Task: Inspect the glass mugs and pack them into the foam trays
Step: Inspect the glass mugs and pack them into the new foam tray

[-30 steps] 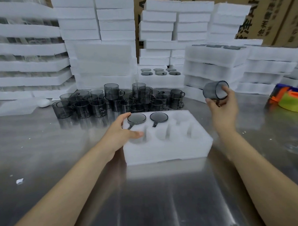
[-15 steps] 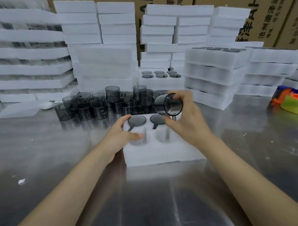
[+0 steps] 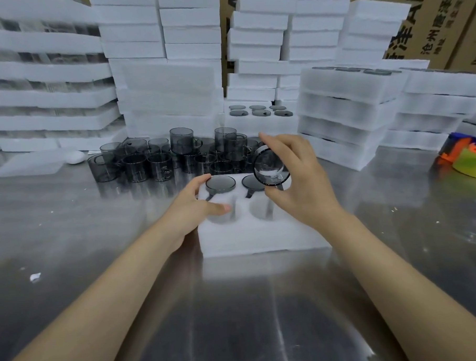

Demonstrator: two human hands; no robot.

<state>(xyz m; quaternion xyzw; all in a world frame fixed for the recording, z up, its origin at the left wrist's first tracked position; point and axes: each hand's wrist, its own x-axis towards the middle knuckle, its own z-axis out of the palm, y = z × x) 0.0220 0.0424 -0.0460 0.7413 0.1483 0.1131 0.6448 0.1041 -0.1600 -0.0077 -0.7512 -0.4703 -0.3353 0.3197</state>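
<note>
Along the far left edge of the steel tabletop [image 3: 71, 269], stacks of white foam trays [image 3: 45, 107] rise in tiers, some apparently with glassware between the layers. In front of them, toward the middle of the far edge, stands a crowded cluster of smoky grey glass mugs [image 3: 159, 159], upright, presumably waiting for inspection.

At the centre of the tabletop sits an open foam tray [image 3: 261, 234]. The left hand [image 3: 191, 209] grips its left end, thumb laid over the top face, probably to steady it for loading. Two packed mugs [image 3: 220, 183] fill the tray's far row, each showing a dark disc; the near pockets look empty.

The right hand [image 3: 299, 183] pinches one held mug [image 3: 271, 169] by its rim, raised just above the tray and tilted so its round end faces the viewer, likely to check for flaws.

Toward the right edge stand more tray stacks [image 3: 351, 115], some loaded, and an orange and green object [image 3: 467, 159]. Behind them, cardboard cartons [image 3: 429, 22] bear large letters "AH" and Chinese characters, too cropped to read with confidence.
</note>
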